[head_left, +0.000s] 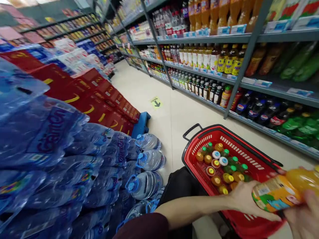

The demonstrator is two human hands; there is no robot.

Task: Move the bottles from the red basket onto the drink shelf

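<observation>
An orange juice bottle (286, 190) with a colourful label lies sideways over the near right corner of a red shopping basket (245, 147). My left hand (246, 200) cups the bottle from below, fingers wrapped round its lower end. My right hand (305, 215) sits at the bottom right edge, blurred, touching the bottle's other side. The basket stands on the floor and holds several upright bottles (221, 166) with yellow, green, white and orange caps.
Shelves of drink bottles (224, 59) run along the right of the aisle. On the left stand stacked shrink-wrapped water packs (50, 156), large water jugs (149, 159) and red cartons (82, 96) on a blue pallet. A yellow arrow sticker (156, 102) marks the pale floor.
</observation>
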